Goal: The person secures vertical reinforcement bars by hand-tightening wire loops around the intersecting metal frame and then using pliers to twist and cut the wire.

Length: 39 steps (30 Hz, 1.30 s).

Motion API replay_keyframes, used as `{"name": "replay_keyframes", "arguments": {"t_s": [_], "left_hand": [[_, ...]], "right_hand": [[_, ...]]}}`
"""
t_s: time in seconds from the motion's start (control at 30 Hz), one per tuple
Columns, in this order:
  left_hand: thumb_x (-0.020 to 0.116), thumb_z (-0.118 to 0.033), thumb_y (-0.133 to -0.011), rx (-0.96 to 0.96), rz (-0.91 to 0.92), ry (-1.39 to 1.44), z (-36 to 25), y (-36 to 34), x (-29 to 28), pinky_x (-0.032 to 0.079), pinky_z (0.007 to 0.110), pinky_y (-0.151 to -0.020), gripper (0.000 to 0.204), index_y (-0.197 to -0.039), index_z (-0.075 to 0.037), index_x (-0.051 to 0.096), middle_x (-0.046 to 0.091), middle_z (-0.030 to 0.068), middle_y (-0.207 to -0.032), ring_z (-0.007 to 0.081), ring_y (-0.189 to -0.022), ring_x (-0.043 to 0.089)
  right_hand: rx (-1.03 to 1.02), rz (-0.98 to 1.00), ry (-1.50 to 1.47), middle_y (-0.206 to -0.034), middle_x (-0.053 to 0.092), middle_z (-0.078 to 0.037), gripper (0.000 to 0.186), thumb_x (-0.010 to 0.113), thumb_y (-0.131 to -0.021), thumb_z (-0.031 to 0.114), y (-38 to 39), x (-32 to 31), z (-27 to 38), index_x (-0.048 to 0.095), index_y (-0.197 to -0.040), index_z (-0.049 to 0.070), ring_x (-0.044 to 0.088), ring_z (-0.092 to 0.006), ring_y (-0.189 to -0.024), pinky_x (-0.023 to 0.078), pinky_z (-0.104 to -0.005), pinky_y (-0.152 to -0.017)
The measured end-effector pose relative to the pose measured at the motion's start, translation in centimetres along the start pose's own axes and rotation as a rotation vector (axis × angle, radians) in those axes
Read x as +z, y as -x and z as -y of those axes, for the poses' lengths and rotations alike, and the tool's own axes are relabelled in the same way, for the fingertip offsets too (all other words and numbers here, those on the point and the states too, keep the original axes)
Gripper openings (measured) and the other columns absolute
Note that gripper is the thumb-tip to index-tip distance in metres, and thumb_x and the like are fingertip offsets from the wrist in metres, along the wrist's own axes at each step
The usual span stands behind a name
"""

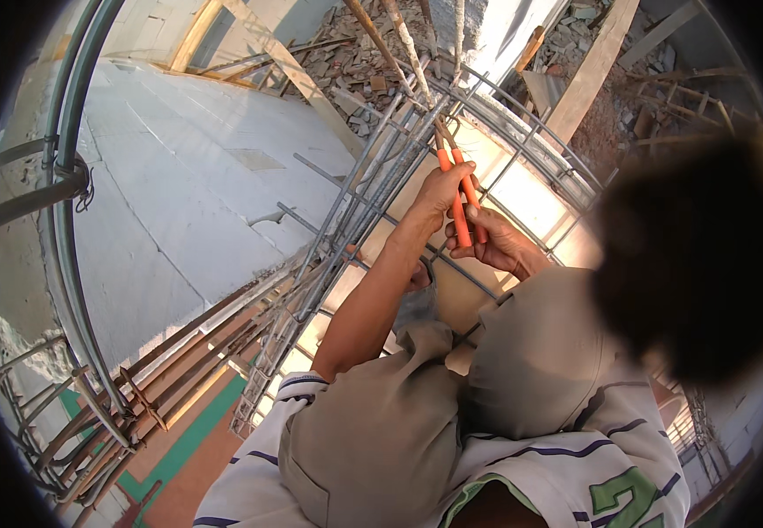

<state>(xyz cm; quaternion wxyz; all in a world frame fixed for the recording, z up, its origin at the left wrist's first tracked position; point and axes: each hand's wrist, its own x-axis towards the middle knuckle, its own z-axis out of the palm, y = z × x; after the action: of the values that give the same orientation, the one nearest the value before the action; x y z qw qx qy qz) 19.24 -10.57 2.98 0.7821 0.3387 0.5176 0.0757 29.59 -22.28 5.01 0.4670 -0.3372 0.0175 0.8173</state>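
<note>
My left hand (440,187) grips the upper part of the orange handles of a long tool (462,222), apparently pliers. My right hand (493,239) has its fingers around the lower part of the same handles. The tool's dark metal head (443,130) is at steel bars near the upper end of a rebar cage (509,165); exactly what its jaws touch is too small to tell. Pale formwork boards (522,189) lie under the crossed bars, below my hands and knees.
A white slab (161,202) lies at the left, beside bent steel bars (69,255) and a lower floor with green stripes (174,449). Rubble (355,75) and wooden planks (588,75) fill the background. A dark blurred shape (689,264) near the camera hides the right side.
</note>
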Motion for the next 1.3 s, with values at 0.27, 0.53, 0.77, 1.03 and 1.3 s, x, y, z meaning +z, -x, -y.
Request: {"name": "replay_keyframes", "arguments": {"t_s": [0.27, 0.53, 0.77, 1.03, 1.3], "left_hand": [[0.053, -0.064, -0.089, -0.064, -0.04, -0.488, -2.2, 1.7, -0.7, 0.047, 0.036, -0.071, 0.062, -0.084, -0.003, 0.065, 0.062, 0.0093, -0.08, 0.0228, -0.072, 0.06], [0.066, -0.047, -0.09, -0.14, 0.21, 0.189, -1.2, 1.3, -2.9, 0.054, 0.028, -0.066, 0.04, -0.101, -0.007, 0.065, 0.062, 0.0072, -0.091, 0.0141, -0.08, 0.061], [0.061, -0.051, -0.094, -0.086, 0.209, 0.22, -0.3, 1.4, -2.3, 0.047, 0.034, -0.088, 0.05, -0.114, -0.005, 0.06, 0.062, 0.0074, -0.102, 0.017, -0.095, 0.058], [0.065, -0.063, -0.08, 0.012, -0.083, -0.096, 0.4, 1.3, -1.5, 0.042, 0.032, -0.057, 0.06, -0.081, -0.003, 0.067, 0.061, 0.008, -0.071, 0.0181, -0.064, 0.057], [0.069, -0.067, -0.076, 0.057, -0.134, -0.452, -2.4, 2.4, -1.6, 0.051, 0.036, -0.061, 0.07, -0.084, 0.002, 0.069, 0.066, 0.0137, -0.082, 0.0239, -0.067, 0.063]], "right_hand": [[0.04, -0.071, 0.229, -0.088, 0.058, -0.007, 0.041, 0.054, -0.082, 0.027, -0.1, 1.3, 1.4, 0.054, -0.112, -0.001, 0.058, -0.0168, -0.073, 0.052, -0.0358, -0.07], [0.087, -0.132, -0.165, -0.095, 0.063, -0.016, 0.04, 0.042, -0.093, 0.024, -1.5, 2.1, -0.1, 0.055, -0.119, -0.004, 0.063, -0.0284, -0.082, 0.054, -0.0468, -0.079], [0.093, -0.011, -0.334, -0.076, 0.057, -0.001, 0.051, 0.046, -0.101, 0.054, -1.5, 1.4, 0.6, 0.058, -0.106, 0.005, 0.056, -0.0102, -0.061, 0.049, -0.0258, -0.055], [0.029, -0.188, 0.16, -0.081, 0.057, -0.001, 0.046, 0.064, -0.093, 0.047, -0.2, 3.4, 0.3, 0.056, -0.112, 0.006, 0.059, -0.0124, -0.068, 0.052, -0.0271, -0.061], [0.046, 0.231, -0.259, -0.098, 0.058, -0.007, 0.031, 0.053, -0.091, 0.013, -1.9, 0.0, -0.9, 0.051, -0.119, 0.0, 0.06, -0.0186, -0.088, 0.054, -0.039, -0.081]]}}
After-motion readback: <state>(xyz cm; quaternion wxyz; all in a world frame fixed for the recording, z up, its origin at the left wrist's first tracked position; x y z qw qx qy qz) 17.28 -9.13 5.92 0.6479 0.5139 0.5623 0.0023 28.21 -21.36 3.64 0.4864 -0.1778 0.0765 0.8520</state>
